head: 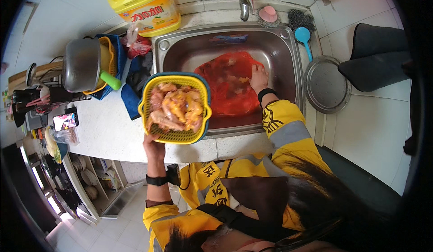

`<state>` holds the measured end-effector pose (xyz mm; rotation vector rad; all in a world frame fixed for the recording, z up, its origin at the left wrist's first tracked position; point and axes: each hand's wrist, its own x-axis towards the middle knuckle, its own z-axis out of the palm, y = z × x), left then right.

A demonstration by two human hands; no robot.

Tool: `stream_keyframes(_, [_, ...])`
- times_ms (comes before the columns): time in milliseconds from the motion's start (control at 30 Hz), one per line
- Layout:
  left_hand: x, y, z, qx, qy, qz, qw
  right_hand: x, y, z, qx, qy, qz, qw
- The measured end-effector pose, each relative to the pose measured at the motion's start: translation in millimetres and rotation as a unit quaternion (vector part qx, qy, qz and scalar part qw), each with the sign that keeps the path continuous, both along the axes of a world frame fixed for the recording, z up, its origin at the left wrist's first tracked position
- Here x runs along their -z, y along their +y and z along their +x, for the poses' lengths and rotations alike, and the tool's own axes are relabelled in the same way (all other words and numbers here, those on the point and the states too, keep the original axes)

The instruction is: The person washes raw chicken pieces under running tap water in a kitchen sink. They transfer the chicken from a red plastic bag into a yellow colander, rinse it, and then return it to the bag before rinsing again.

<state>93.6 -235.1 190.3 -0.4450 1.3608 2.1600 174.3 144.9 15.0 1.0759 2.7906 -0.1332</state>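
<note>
My left hand (154,145) holds the near rim of a yellow plastic colander basket (207,111), nested in a dark blue basin (207,93). Raw chicken pieces (176,106) fill the basket, a wing among them. It is held over the sink's left edge and the counter. Inside the stainless steel sink (284,66), a red plastic bag (226,86) lies spread, with pale pieces showing on or through it. My right hand (259,78) rests on the bag's right side; its fingertips are partly hidden, so whether they grip the bag cannot be told.
A faucet (244,5) stands behind the sink, beside a pink-handled scrubber (268,14). To the right lie a blue spoon (303,37) and round metal lid (327,84). On the left are a yellow detergent jug (149,12), metal pot (82,65) and phone (65,121).
</note>
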Motion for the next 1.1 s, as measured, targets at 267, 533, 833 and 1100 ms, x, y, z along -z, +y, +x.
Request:
stream_keyframes(267, [-10,-31,2,-0.051,-0.01,-0.045,0.998,-9,-1,-16,-0.183,0.04,0.037,0.982])
stream_keyframes(533, [-6,-20,1,-0.046,-0.022,-0.053,0.997,20,-10,-63,-0.112,0.067,-0.196,0.972])
stream_keyframes(833, [0,-16,1,-0.047,-0.021,-0.079,0.996,10,-8,-55,-0.166,0.105,-0.236,0.952])
stream_keyframes(1100, [7,-12,4,-0.034,-0.037,-0.081,0.995,0,-62,-40,-0.216,-0.146,-0.253,0.932])
